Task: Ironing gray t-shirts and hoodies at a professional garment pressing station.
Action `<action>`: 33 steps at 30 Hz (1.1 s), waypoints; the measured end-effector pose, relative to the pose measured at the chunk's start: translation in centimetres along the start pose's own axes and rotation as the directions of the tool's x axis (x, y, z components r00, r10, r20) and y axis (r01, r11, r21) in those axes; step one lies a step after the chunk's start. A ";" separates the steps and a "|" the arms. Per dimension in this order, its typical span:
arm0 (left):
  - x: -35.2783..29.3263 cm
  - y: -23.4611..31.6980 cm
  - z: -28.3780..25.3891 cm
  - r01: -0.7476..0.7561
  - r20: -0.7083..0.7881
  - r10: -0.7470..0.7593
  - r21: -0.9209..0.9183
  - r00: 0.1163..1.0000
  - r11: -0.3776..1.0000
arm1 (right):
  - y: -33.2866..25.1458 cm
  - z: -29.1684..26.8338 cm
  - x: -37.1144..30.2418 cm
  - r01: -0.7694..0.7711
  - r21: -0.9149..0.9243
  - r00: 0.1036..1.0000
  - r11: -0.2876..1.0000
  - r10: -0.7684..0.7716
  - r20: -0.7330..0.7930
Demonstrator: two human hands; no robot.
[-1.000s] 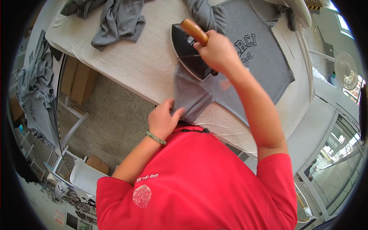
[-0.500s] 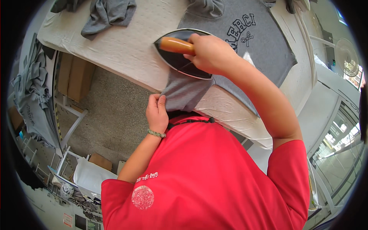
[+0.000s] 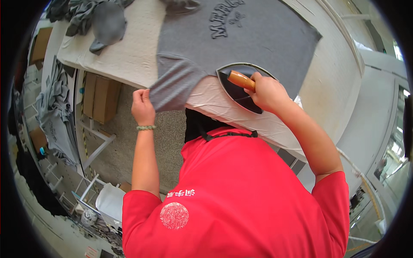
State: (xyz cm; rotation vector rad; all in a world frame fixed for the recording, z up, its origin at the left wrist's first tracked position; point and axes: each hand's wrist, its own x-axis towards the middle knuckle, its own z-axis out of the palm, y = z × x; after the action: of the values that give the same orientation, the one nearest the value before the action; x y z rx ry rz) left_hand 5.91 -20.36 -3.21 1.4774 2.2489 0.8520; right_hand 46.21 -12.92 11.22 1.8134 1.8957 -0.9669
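A grey sweatshirt (image 3: 189, 38) with dark lettering lies spread on the white padded ironing table (image 3: 142, 60). My left hand (image 3: 143, 107) pinches the cuff end of its near sleeve (image 3: 176, 81), drawing that sleeve out past the table's near edge. With my right hand (image 3: 269, 92) I grip the wooden handle of a dark iron (image 3: 241, 86). The iron sits at the sweatshirt's near side edge, partly over the white cover, right of the sleeve. The iron's underside is hidden.
Crumpled grey garments (image 3: 103, 26) lie at the table's far left. Cardboard boxes (image 3: 101, 96) stand beneath the table. More grey garments (image 3: 56, 116) hang at the left, and a white-topped stool or cart (image 3: 112, 200) stands at lower left.
The iron in my right hand has moved off the sleeve, rightward to the sweatshirt's side edge. My left hand has drawn the cuff to the left. The whole view has shifted too.
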 end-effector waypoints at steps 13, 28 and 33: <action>-0.5 16.3 9.9 -0.720 0.120 0.710 0.139 0.694 0.680 | 23.0 11.2 -16.6 -0.329 0.226 0.859 0.917 0.390 -0.331; -4.7 31.4 22.3 -0.835 0.561 0.823 -0.494 -0.091 0.244 | 22.0 7.4 -13.0 -0.192 0.664 0.688 0.723 0.581 -0.434; 2.9 40.7 33.1 -0.908 0.459 0.879 -0.411 -0.128 0.083 | 17.6 6.9 -10.5 -0.149 0.308 0.834 0.940 0.287 -0.472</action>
State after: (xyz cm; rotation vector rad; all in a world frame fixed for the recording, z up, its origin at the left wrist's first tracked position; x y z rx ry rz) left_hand 52.44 4.06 -2.85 2.8018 0.3577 0.3418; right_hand 63.15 -26.17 9.22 2.5944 1.8312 -0.7229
